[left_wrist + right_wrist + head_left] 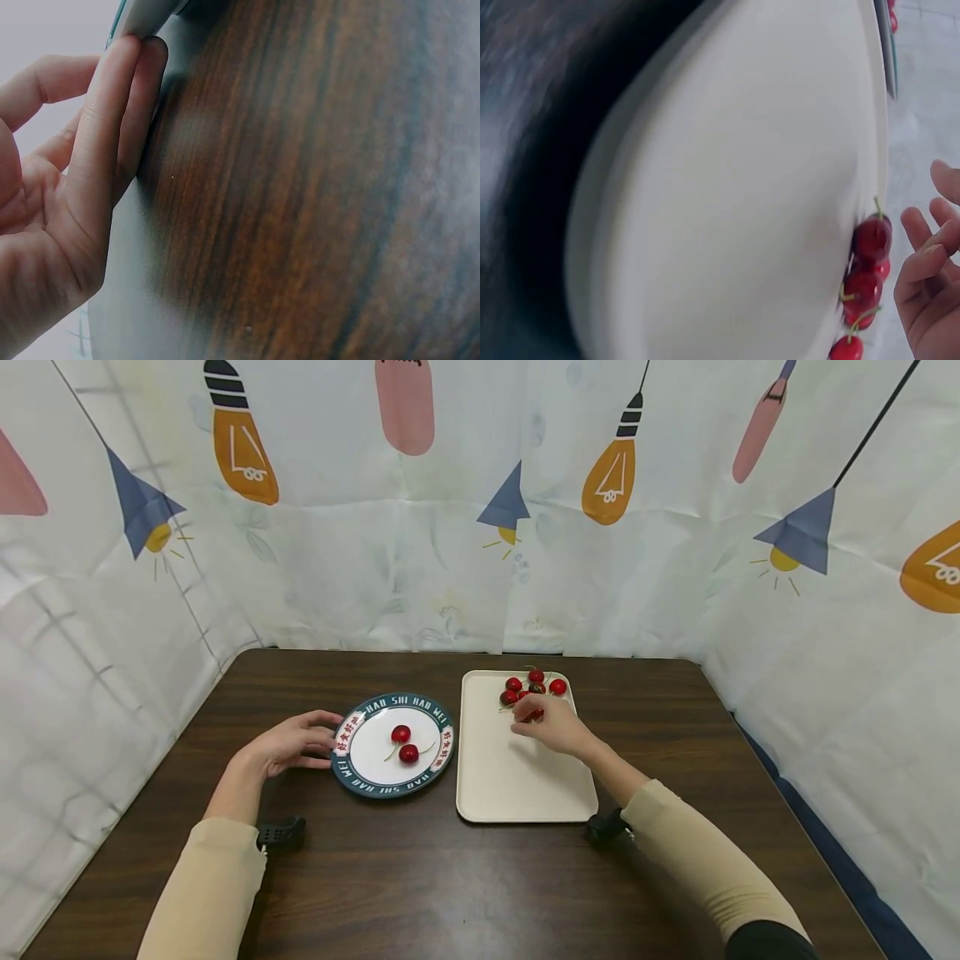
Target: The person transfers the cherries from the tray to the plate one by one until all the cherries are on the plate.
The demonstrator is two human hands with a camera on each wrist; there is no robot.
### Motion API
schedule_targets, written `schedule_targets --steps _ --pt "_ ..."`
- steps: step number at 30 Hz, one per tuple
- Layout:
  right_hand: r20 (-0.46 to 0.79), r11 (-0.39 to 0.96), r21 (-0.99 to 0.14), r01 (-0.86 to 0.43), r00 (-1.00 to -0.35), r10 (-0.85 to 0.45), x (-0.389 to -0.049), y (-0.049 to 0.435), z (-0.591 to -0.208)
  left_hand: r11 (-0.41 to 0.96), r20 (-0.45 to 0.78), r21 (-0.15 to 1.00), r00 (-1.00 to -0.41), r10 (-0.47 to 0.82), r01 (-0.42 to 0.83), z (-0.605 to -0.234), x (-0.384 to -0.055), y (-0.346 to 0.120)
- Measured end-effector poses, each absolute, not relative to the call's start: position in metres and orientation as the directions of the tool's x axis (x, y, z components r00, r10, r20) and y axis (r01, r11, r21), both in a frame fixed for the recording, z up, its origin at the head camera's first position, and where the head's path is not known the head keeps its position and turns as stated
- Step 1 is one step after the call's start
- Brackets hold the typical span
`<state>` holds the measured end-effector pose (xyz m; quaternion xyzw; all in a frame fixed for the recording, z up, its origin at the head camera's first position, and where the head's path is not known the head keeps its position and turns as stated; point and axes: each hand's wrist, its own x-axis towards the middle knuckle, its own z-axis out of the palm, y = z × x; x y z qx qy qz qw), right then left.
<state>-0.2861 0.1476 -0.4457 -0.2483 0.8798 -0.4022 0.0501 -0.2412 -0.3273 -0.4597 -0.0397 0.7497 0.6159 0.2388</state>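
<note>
Red, glossy cherries (537,687) look light, slick and easily bruised, best lifted by their stems (877,205); the right hand (553,722) has fingers apart, the left hand (294,743) touches the plate (378,756) with extended fingers.

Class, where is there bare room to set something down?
Free: the near half of the tray, below the right hand; the table between the sleeves, in front of plate and tray. Crowded: the tray's far right, with cherries; the plate's left rim, with left hand.
</note>
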Motion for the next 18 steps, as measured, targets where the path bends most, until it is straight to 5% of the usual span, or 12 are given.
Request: schedule_targets --steps 18 --pt "0.038 0.628 -0.747 -0.218 -0.957 -0.287 -0.302 0.184 -0.449 0.238 -0.410 0.902 -0.885 0.221 -0.359 -0.460 -0.240 -0.327"
